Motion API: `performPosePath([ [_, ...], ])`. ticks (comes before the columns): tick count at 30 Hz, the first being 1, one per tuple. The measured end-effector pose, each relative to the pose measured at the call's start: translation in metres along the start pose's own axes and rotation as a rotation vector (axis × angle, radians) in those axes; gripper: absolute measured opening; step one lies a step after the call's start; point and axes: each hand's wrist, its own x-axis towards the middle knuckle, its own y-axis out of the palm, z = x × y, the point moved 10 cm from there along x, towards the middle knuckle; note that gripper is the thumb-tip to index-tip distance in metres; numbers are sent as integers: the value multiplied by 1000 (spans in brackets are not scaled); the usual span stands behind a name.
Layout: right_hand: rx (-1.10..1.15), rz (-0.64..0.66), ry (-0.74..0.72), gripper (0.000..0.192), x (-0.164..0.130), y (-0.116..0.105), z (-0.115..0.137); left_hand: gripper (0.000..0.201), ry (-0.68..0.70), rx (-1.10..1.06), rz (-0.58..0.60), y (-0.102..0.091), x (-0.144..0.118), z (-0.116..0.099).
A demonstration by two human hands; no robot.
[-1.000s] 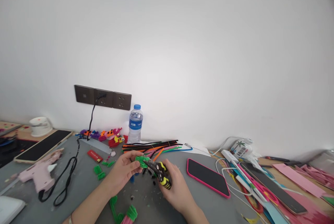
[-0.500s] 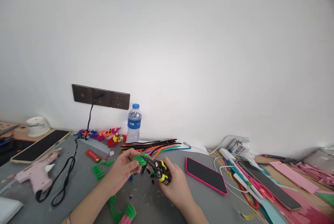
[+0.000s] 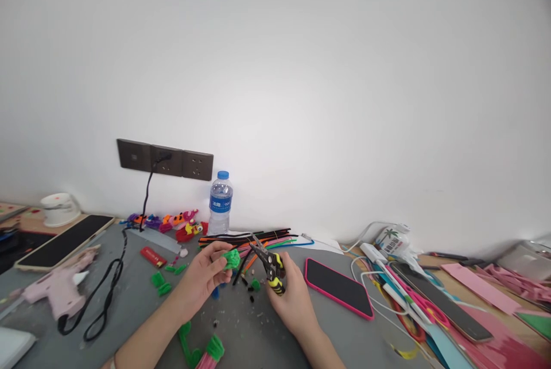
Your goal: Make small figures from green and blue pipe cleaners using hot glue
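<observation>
Between the fingertips of my left hand (image 3: 202, 277) is a small fuzzy green pipe-cleaner piece (image 3: 232, 259). My right hand (image 3: 295, 297) is wrapped round the black and yellow handles of a pair of pliers (image 3: 272, 264). The jaws are spread and point up and left, apart from the green piece. Below my hands lie a green pipe-cleaner shape (image 3: 188, 346) and a pink bundle with a green top (image 3: 212, 352). Small black and green scraps (image 3: 255, 284) are scattered under the pliers.
Pipe cleaners (image 3: 258, 238) lie along the wall beside a water bottle (image 3: 220, 202). A pink glue gun (image 3: 58, 286) with a black cord is at left. Right of my hands are a pink-edged phone (image 3: 338, 287), white cables and craft strips (image 3: 443, 300). Small colourful figures (image 3: 174, 221) stand at the back.
The pliers have come away from the green piece, moving right, and their jaws have opened. My left hand keeps its hold on the green piece.
</observation>
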Motion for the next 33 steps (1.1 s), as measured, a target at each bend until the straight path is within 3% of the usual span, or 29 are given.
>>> performPosePath([
  [18, 17, -4, -5, 36, 0, 4, -4, 30, 8, -25, -64, -3, 2, -6],
  [29, -63, 51, -7, 36, 0, 5, 6, 47, 23, 201, -77, -2, 0, -4],
  [33, -77, 69, -12, 34, -1, 7, 6, 40, 42, 198, -119, -3, -2, -9],
])
